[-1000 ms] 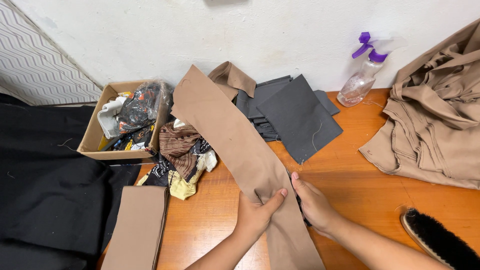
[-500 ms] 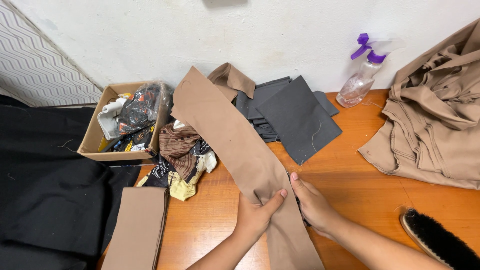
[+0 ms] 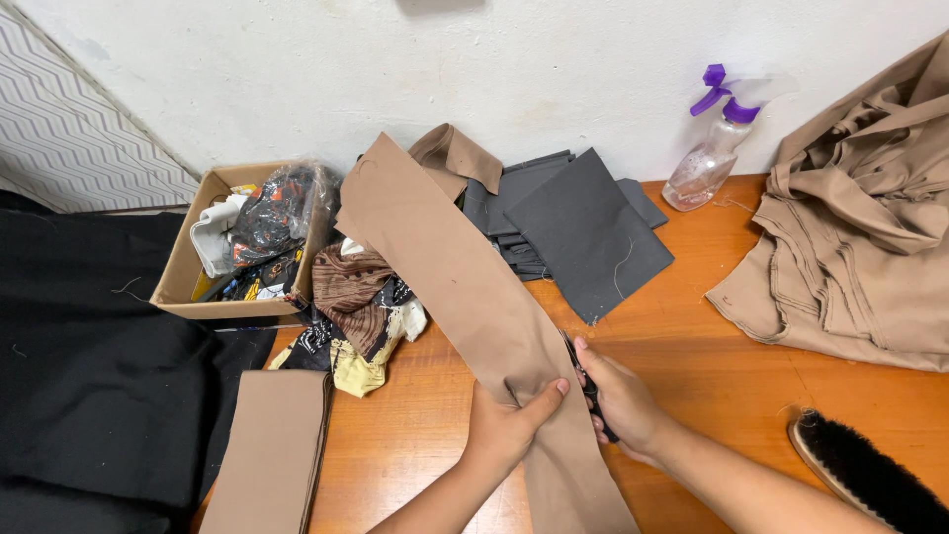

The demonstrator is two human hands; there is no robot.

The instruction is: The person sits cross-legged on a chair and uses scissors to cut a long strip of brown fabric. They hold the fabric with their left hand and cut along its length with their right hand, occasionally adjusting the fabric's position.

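Brown fabric strip [image 3: 465, 287] pinched between both hands' grip (left hand [image 3: 504, 430], right hand [image 3: 623, 400]).

A long tan fabric strip [image 3: 465, 287] runs diagonally from the upper middle of the frame down to the bottom edge, lying flat on the orange wooden table. Near its lower part it is pinched into a small fold.

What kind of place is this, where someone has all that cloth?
Probably a tailoring or sewing workspace. The left hand and right hand hold a long tan fabric strip on an orange wooden table, beside stacked dark grey fabric pieces and a cardboard box of scraps.
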